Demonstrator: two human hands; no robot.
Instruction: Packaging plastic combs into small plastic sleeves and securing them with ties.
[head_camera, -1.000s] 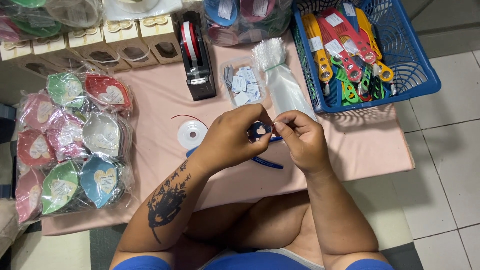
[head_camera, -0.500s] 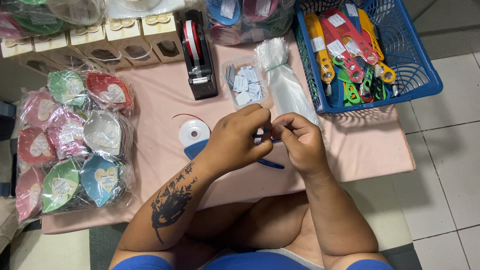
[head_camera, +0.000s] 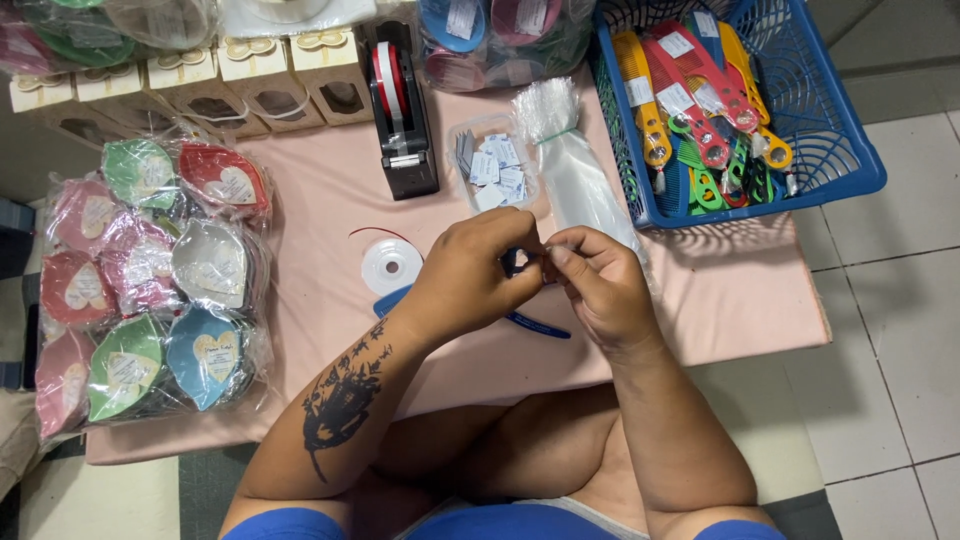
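My left hand (head_camera: 465, 282) and my right hand (head_camera: 600, 288) meet fingertip to fingertip above the pink-covered table (head_camera: 320, 195). Between them is a dark blue comb (head_camera: 540, 326); only a bit of its head shows at the fingers, while its handle sticks out below my hands. The left hand is closed around the comb's head. My right thumb and forefinger pinch at the same spot, and what they pinch is hidden. A white ribbon spool (head_camera: 391, 265) with a loose red ribbon end lies just left of my left hand.
Behind my hands stand a black tape dispenser (head_camera: 402, 120), a clear tub of small paper tags (head_camera: 493, 165) and a bundle of clear bags (head_camera: 578, 180). A blue basket (head_camera: 845, 150) of coloured combs sits at right. Bagged leaf-shaped items (head_camera: 150, 285) lie left, with small boxes (head_camera: 250, 80) behind.
The comb's round head with its heart, visible a second ago, is now covered by my left fingers. Both hands have closed together and stayed in place.
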